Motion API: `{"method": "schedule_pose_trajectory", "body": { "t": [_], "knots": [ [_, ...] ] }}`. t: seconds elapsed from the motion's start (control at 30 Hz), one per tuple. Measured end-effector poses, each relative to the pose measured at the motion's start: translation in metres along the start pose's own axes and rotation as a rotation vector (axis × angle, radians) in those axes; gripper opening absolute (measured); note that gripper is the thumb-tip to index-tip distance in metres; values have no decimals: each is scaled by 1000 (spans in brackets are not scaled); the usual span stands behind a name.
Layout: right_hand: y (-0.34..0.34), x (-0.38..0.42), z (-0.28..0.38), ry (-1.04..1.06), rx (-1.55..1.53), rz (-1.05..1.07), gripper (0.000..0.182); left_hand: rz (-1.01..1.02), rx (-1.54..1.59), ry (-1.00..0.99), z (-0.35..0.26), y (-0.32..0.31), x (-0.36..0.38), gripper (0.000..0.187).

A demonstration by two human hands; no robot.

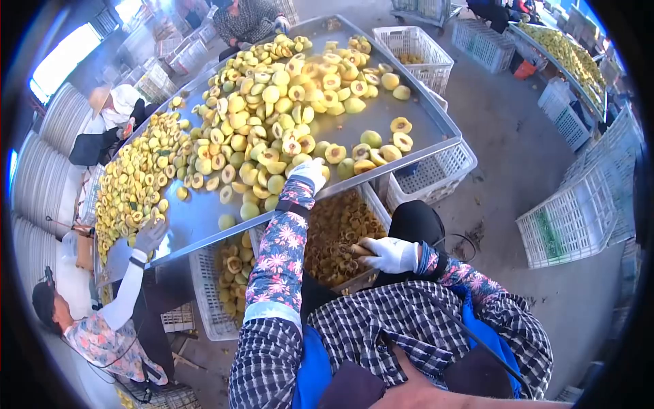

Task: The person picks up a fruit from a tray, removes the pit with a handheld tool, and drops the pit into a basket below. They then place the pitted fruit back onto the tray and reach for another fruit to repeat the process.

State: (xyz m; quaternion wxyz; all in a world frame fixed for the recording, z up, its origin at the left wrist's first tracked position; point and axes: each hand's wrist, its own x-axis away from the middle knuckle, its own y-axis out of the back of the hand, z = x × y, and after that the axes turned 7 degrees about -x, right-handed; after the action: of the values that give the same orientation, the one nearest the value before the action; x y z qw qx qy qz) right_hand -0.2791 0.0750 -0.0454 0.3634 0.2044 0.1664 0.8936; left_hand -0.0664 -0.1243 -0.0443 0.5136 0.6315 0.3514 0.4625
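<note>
Halved yellow-green stone fruit point(272, 112), like peaches, lie heaped on a metal-topped table point(409, 129). My left hand point(308, 174), in a white glove, is at the near edge of this heap. Its fingers are curled down among the halves, and what they hold is hidden. Lower and to the right, my right hand point(394, 255), also gloved, is closed around a short wooden-coloured handle point(358, 250), the rest of the tool not showing clearly. Beneath it is a crate point(379, 208) of brown pits and scraps point(340, 228).
Another crate point(203, 300) of fruit stands under the table's left side. A co-worker point(112, 334) reaches a gloved hand to the pile at left; others sit at the far side. White crates point(569, 225) stand at right, near a second fruit-covered table point(562, 54).
</note>
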Motion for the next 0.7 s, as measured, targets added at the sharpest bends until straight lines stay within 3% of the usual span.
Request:
{"method": "schedule_pose_trajectory", "body": {
  "t": [0.07, 0.1, 0.13, 0.2, 0.23, 0.27, 0.33, 0.43, 0.53, 0.7],
  "knots": [
    [1, 2, 1, 20, -26, -36, 42, 57, 15, -46, -4, 23, 25, 51],
    [3, 5, 6, 56, -46, -80, 41, 6, 262, 88, 10, 0, 19, 48],
    [6, 5, 10, 57, -42, -81, 41, 1, 263, 88, 21, -23, 11, 48],
    [11, 3, 18, -11, -123, -151, 40, -164, 1406, 109, 24, -34, 21, 38],
    [13, 2, 21, 7, -193, -193, 39, -215, 1694, 238, 18, -30, 40, 31],
    [12, -4, 20, 24, -317, -226, 37, -169, 1986, 170, 5, -9, 65, 29],
    [14, -14, 24, 215, -251, -399, 35, -194, 2159, 116, -10, 4, 93, 27],
    [21, -28, 39, 299, -63, -549, 40, -374, 2378, -2, -36, 1, 108, 32],
    [24, -40, 55, 386, 51, -648, 44, -210, 2486, -103, -41, 12, 121, 48],
    [18, -49, 56, 359, 292, -722, 37, -393, 2446, 49, -59, 21, 124, 52]
  ]
}}
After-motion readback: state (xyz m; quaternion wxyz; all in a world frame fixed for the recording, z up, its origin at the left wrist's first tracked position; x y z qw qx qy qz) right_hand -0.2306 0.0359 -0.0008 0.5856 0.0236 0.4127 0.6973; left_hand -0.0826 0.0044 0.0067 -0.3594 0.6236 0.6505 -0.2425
